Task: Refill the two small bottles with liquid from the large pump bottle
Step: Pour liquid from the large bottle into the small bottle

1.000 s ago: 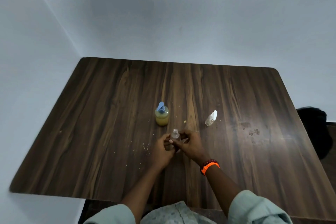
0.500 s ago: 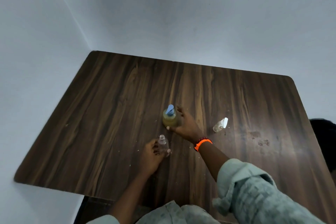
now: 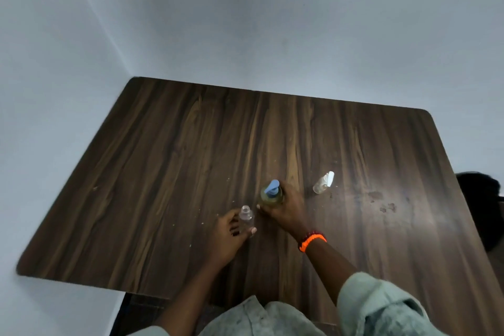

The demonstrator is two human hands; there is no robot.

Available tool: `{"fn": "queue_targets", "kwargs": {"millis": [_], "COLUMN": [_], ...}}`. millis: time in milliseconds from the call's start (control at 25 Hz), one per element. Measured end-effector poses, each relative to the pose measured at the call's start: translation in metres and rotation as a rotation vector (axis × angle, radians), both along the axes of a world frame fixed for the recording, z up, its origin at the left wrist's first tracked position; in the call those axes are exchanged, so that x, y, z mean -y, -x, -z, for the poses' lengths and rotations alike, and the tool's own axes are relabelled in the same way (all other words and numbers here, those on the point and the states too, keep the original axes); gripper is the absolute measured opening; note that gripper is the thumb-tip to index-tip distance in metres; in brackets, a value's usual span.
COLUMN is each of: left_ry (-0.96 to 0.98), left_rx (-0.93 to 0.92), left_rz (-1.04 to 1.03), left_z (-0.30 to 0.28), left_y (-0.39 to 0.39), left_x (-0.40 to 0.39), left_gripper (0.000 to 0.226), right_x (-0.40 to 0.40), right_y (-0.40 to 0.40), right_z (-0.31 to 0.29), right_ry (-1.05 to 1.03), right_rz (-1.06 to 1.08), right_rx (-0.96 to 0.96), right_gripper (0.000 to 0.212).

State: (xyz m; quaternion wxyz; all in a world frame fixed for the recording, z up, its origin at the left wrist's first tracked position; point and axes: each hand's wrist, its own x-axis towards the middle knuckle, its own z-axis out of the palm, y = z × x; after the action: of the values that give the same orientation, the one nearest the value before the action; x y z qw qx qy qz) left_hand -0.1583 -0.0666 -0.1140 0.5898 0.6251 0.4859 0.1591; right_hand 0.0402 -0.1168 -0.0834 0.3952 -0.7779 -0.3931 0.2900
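On a dark wooden table [image 3: 169, 172] set into the corner of a pale room, a person prepares to refill two small bottles. Their left hand [image 3: 227, 232] curls around the base of an uncapped clear small bottle [image 3: 246, 217], which stands upright with its mouth open. Just beside it, the right hand [image 3: 286, 209], an orange wristband [image 3: 312, 240] at its wrist, is wrapped around the body of the pump bottle [image 3: 271, 195], with its blue pump head and yellowish liquid inside. Both hands are closed on their bottles. A second small bottle [image 3: 323, 183], white cap on, stands well apart to the right, near some dark stains [image 3: 381, 203] on the wood.

The empty small bottle looks like thin, light plastic, likely to tip or skid under the pump's push, so a steadying hold low on its body seems wise. The pump bottle appears heavier and stiffer, perhaps slick if liquid has run down its sides; it is probably best held around the body, with the nozzle brought over the narrow mouth before pressing the head.
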Motion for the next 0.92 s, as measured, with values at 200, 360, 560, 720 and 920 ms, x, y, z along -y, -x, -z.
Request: {"fn": "queue_targets", "kwargs": {"millis": [200, 360, 560, 720, 920], "left_ry": [-0.007, -0.038, -0.058, -0.075, -0.091], "left_rx": [-0.018, 0.000, -0.003, -0.020, -0.031], "left_rz": [0.089, 0.123, 0.160, 0.165, 0.195], "left_z": [0.009, 0.006, 0.003, 0.001, -0.001], "left_y": [-0.017, -0.028, -0.030, -0.030, -0.033], "left_x": [0.018, 0.029, 0.031, 0.032, 0.035], "left_gripper": [0.059, 0.060, 0.052, 0.058, 0.051], "right_x": [0.080, 0.119, 0.143, 0.141, 0.107], "right_y": [0.000, 0.008, -0.010, -0.022, -0.009], "right_z": [0.016, 0.007, -0.016, -0.025, -0.026], "right_ry": [0.028, 0.030, -0.085, -0.121, -0.120], "right_rz": [0.126, 0.217, 0.173, 0.260, 0.135], "right_rx": [-0.113, -0.117, -0.499, -0.670, -0.577], "right_gripper": [0.055, 0.070, 0.085, 0.078, 0.090]}}
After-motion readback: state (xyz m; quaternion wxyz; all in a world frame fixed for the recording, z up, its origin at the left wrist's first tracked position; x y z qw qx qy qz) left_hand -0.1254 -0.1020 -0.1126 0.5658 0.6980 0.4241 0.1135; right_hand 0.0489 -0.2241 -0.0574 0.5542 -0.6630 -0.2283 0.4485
